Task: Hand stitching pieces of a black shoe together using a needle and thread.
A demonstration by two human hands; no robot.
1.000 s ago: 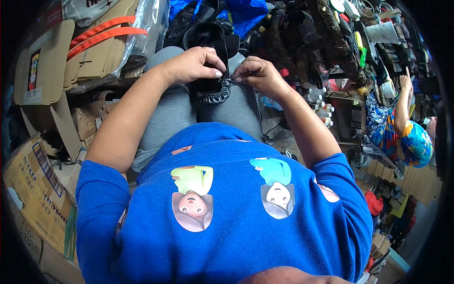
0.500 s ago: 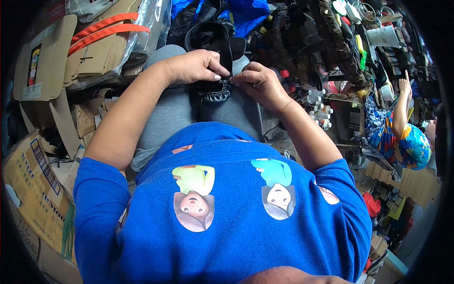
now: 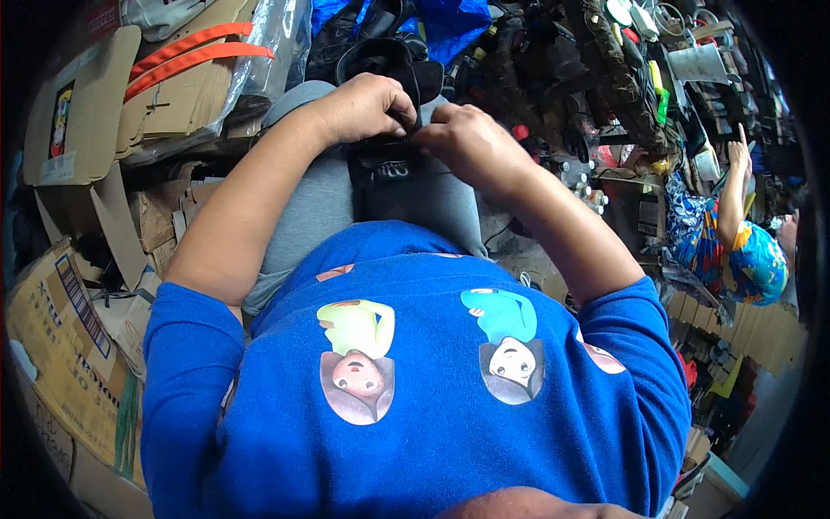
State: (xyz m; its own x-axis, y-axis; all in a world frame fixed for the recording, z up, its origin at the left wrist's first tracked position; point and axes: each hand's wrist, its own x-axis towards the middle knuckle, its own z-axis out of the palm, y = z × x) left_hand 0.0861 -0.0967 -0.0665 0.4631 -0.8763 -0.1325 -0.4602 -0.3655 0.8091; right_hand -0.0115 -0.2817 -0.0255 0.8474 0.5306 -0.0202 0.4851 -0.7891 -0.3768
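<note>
On my grey-trousered lap lies a black leather shoe (image 3: pixel 391 171), its gathered toe towards me and its opened upper (image 3: pixel 373 59) spreading away from me. My left hand (image 3: pixel 367 108) is closed on the shoe's edge from the left, fingers bent and thumb tucked in. From the right, my right hand (image 3: pixel 471 145) pinches the same edge, its fingertips close to the left ones. Whether a needle or thread sits between the fingers is too small to make out. Part of the shoe is hidden under both hands.
Flattened cardboard (image 3: pixel 186 95) with orange strips and a cardboard box (image 3: pixel 69 346) stand at left. Blue plastic sheeting (image 3: pixel 454 26) lies beyond the shoe. Small bottles (image 3: pixel 592 197) and a cluttered rack (image 3: pixel 622 78) are at right, where another person's arm (image 3: pixel 733 186) shows.
Both hands have shifted slightly away from me. The right hand has turned over more and its forearm has lifted; the toe's gathers now show less. The other person's hand moved a little.
</note>
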